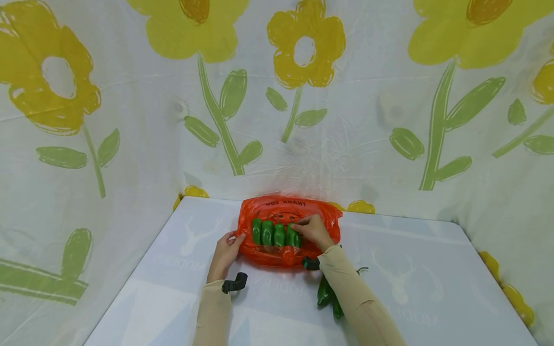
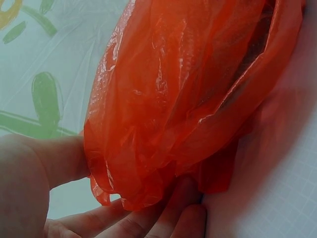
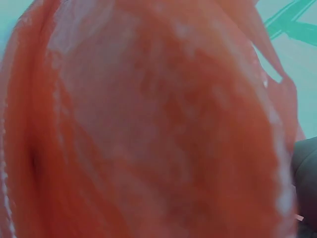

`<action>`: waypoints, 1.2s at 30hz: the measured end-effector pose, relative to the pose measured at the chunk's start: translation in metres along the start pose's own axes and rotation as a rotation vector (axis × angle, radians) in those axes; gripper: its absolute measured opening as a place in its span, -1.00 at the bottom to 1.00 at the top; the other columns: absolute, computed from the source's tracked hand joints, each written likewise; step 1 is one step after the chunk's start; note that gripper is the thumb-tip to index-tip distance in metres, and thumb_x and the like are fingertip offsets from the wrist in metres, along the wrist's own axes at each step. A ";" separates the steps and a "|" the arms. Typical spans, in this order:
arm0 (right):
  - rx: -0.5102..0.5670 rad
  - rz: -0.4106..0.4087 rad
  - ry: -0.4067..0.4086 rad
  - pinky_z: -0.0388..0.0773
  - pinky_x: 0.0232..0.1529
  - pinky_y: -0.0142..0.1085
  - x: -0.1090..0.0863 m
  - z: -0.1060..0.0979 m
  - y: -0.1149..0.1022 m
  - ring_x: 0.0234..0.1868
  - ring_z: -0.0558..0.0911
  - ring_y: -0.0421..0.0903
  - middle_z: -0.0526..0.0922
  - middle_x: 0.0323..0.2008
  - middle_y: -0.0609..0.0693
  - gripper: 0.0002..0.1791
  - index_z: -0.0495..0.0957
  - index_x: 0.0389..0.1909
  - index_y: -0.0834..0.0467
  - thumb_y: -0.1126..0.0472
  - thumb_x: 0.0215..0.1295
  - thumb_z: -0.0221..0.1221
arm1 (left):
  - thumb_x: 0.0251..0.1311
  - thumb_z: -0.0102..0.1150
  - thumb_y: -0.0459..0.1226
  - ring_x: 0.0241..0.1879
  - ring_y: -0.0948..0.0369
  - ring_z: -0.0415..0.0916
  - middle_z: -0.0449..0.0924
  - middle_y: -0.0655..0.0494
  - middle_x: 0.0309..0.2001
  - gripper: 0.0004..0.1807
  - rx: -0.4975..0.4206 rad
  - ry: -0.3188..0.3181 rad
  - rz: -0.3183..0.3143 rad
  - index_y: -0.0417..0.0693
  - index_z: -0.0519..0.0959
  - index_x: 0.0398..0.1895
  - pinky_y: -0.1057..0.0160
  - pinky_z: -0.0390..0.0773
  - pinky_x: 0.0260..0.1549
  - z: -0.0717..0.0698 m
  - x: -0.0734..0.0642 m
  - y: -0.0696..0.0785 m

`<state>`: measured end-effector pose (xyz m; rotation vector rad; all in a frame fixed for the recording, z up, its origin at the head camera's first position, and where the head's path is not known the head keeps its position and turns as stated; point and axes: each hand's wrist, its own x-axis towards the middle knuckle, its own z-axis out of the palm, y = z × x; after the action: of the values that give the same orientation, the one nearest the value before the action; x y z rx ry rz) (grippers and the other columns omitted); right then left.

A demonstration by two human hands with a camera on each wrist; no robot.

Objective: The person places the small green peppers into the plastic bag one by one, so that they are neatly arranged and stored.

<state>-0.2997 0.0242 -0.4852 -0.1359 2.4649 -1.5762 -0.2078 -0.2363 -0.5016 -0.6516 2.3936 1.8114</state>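
A red plastic bag (image 1: pixel 268 206) printed with THANK YOU lies with its mouth open at the far side of the table. Several green peppers (image 1: pixel 267 233) stand side by side in it. On the bag's left edge, my left hand (image 1: pixel 226 254) holds the film between thumb and fingers; the left wrist view shows the crumpled bag (image 2: pixel 148 99) there. My right hand (image 1: pixel 315 230) reaches over the bag's right side and pinches the top of the rightmost pepper (image 1: pixel 293 238). In the right wrist view, blurred bag film (image 3: pixel 173 124) hides the fingertips.
More green peppers (image 1: pixel 324 292) lie on the white table (image 1: pixel 411 269), partly under my right forearm. A flower-print curtain (image 1: pixel 346 125) hangs behind the table's back edge and along both sides. A black camera mount (image 1: pixel 235 282) sits on my left wrist.
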 end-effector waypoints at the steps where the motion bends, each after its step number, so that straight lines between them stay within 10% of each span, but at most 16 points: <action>1: -0.003 -0.003 0.000 0.66 -0.37 -0.38 0.000 0.000 0.000 -0.42 0.64 -0.22 0.82 -0.23 0.17 -0.74 0.78 -0.14 0.35 0.22 0.30 0.40 | 0.51 0.02 0.04 0.25 -0.11 0.55 0.47 -0.33 0.37 -0.29 0.000 0.000 -0.001 -0.18 0.24 0.55 -0.10 0.55 0.34 0.000 0.000 0.000; 36: -0.128 -0.055 0.053 0.73 -0.21 -0.21 -0.001 -0.001 -0.004 -0.27 0.72 -0.08 0.81 -0.14 0.25 -0.69 0.77 -0.12 0.36 0.18 0.29 0.40 | 0.53 0.01 0.03 0.21 -0.07 0.58 0.51 -0.33 0.34 -0.30 -0.021 -0.011 0.016 -0.20 0.25 0.54 -0.04 0.59 0.29 -0.001 -0.001 0.001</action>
<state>-0.2988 0.0234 -0.4812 -0.1855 2.6246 -1.4610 -0.2074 -0.2364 -0.4998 -0.6238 2.3829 1.8435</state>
